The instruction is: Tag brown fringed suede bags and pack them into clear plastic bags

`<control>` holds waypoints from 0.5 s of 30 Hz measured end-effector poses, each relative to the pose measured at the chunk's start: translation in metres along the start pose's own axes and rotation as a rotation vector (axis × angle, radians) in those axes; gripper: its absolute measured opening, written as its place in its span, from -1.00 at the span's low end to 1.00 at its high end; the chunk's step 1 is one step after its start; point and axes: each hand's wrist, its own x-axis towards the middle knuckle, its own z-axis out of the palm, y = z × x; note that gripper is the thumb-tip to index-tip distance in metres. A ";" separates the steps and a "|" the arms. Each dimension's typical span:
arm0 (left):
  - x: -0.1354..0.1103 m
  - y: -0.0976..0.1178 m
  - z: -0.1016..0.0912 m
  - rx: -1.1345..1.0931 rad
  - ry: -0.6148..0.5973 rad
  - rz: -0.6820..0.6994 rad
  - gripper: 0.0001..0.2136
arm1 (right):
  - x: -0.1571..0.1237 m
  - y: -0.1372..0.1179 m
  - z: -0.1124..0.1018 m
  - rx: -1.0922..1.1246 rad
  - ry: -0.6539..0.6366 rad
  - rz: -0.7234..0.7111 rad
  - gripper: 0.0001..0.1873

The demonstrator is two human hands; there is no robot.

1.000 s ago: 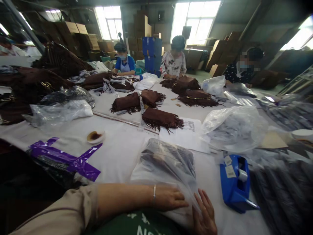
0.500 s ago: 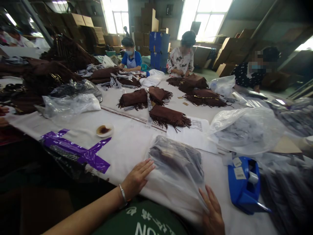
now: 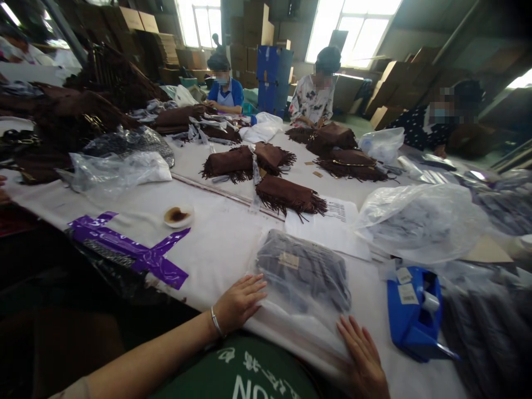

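Note:
A clear plastic bag (image 3: 303, 277) with a dark folded item inside lies flat on the white table (image 3: 216, 244) in front of me. My left hand (image 3: 239, 302) rests open on the bag's near left edge, fingers stretched out. My right hand (image 3: 366, 360) lies flat and open on the bag's near right corner. A small paper tag shows through the plastic near the top of the dark item.
A blue tape dispenser (image 3: 415, 310) stands to the right. Purple tape strips (image 3: 128, 252) and a small dish (image 3: 178, 216) lie left. Brown fringed bags (image 3: 286, 197) and a printed sheet (image 3: 332, 227) lie beyond. Three people sit at the far side, cardboard boxes behind them.
My left hand moved from the bag's near middle out to its left edge. The bag now lies flatter on the table. My right hand stayed at the right corner.

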 end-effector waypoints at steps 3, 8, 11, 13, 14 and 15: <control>0.001 -0.002 0.005 -0.069 0.065 -0.060 -0.72 | -0.001 0.000 0.002 0.013 0.044 0.036 -0.28; 0.003 0.003 -0.005 -0.127 0.064 -0.128 -0.68 | -0.006 -0.006 0.004 0.049 0.074 0.165 -0.33; 0.008 0.009 -0.003 -0.100 0.012 -0.142 -0.63 | -0.005 -0.013 0.007 0.088 0.102 0.242 -0.39; 0.009 0.008 0.002 -0.071 -0.044 -0.112 -0.52 | -0.003 -0.016 0.009 0.089 0.119 0.280 -0.39; 0.007 0.005 0.004 -0.057 -0.054 -0.100 -0.47 | -0.002 -0.017 0.009 0.083 0.121 0.291 -0.37; 0.005 0.002 0.006 -0.041 -0.050 -0.091 -0.42 | -0.002 -0.017 0.010 0.076 0.115 0.298 -0.34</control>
